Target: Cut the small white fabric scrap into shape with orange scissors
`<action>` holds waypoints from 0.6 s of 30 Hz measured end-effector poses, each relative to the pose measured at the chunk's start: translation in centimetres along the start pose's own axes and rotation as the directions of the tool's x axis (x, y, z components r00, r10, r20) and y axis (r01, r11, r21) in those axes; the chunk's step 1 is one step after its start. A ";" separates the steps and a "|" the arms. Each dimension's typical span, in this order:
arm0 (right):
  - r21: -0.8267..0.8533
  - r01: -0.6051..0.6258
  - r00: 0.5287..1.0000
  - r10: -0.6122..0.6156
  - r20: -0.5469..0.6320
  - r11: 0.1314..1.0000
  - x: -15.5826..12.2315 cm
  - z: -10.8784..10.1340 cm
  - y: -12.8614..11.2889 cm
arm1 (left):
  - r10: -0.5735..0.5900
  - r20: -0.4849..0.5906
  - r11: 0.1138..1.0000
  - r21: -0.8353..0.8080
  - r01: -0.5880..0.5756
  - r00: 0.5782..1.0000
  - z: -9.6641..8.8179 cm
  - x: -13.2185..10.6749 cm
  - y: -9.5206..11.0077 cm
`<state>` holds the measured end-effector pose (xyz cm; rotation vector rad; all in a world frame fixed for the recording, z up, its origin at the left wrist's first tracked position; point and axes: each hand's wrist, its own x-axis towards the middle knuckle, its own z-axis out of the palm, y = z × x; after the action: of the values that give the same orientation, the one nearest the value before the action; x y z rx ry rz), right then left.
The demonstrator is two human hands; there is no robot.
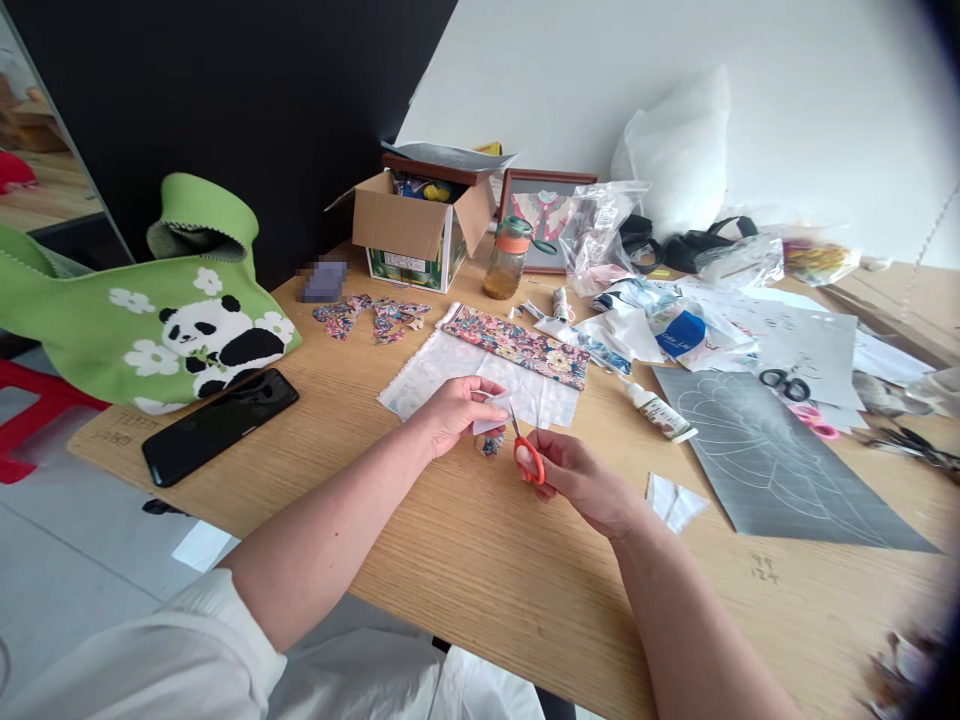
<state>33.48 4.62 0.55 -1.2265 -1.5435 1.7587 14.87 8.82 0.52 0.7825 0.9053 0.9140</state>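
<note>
My left hand (466,412) pinches a small white piece of fabric or paper (491,412) above the table. Orange-handled scissors (529,462) are in my right hand (566,468), their blades pointing up at the right edge of that white piece. Just below it lies a small floral scrap (490,445). Behind my hands a white sheet (420,375) lies flat, with a folded floral cloth (517,345) along its far edge. Several cut floral pieces (394,318) rest farther left. Whether the blades touch the white piece I cannot tell.
A phone (221,425) and a green panda bag (127,310) are at left. Behind stand an open carton (409,235) and a bottle (505,265). At right lie a glue bottle (660,412), a grey patterned sheet (780,460), black-handled scissors (785,384) and a white scrap (675,502).
</note>
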 end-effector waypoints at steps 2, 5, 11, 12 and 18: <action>-0.006 -0.003 1.000 0.003 0.000 1.000 0.0 0.0 0.0 | 0.004 0.005 1.000 0.003 -0.004 1.000 0.0 0.0 0.0; -0.011 -0.009 1.000 0.009 -0.002 1.000 0.0 0.0 0.0 | 0.010 0.009 1.000 0.006 -0.010 1.000 0.0 0.0 0.0; -0.019 -0.007 1.000 0.007 -0.017 1.000 0.1 0.0 0.1 | 0.008 -0.006 1.000 0.002 -0.008 1.000 0.0 0.0 -0.1; -0.021 -0.006 1.000 0.005 -0.020 1.000 0.1 0.0 0.1 | 0.007 -0.008 1.000 0.001 -0.007 1.000 0.0 0.0 -0.1; -0.051 -0.009 0.998 0.006 -0.055 0.999 0.1 0.1 -0.1 | 0.001 -0.020 1.000 -0.001 -0.001 1.000 0.1 0.0 0.0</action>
<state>33.33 4.64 0.62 -1.2965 -1.5626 1.6855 14.93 8.79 0.60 0.7739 0.9217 0.9242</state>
